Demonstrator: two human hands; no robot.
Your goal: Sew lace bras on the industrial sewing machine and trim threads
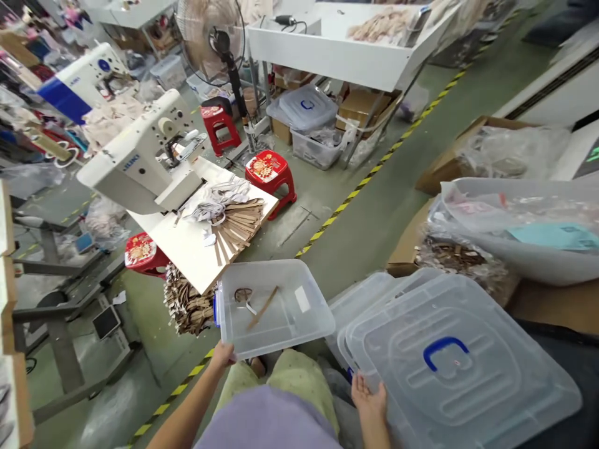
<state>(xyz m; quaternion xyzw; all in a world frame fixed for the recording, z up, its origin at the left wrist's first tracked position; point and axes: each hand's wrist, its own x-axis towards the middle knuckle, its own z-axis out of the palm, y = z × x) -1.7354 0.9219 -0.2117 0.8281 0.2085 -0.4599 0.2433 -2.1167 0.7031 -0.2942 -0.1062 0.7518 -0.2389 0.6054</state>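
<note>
My left hand (223,353) is closed on the near left corner of a clear plastic storage bin (285,324). Inside the bin lie a thin brown strip (263,307), a small coiled brown band (243,295) and a white label. My right hand (369,396) is palm up with fingers apart, at the left edge of a clear lid (468,386) with a blue handle (444,352). Whether it touches the lid I cannot tell. More clear lids or bins (360,305) sit behind and under that lid.
A sewing machine (140,156) stands on a white table (163,240) with fabric and brown strips. Bundled strips (187,305) hang below it. Red stools (269,168) and a fan (219,47) are beyond. A filled plastic bin (524,249) stands right, past yellow-black floor tape (365,181).
</note>
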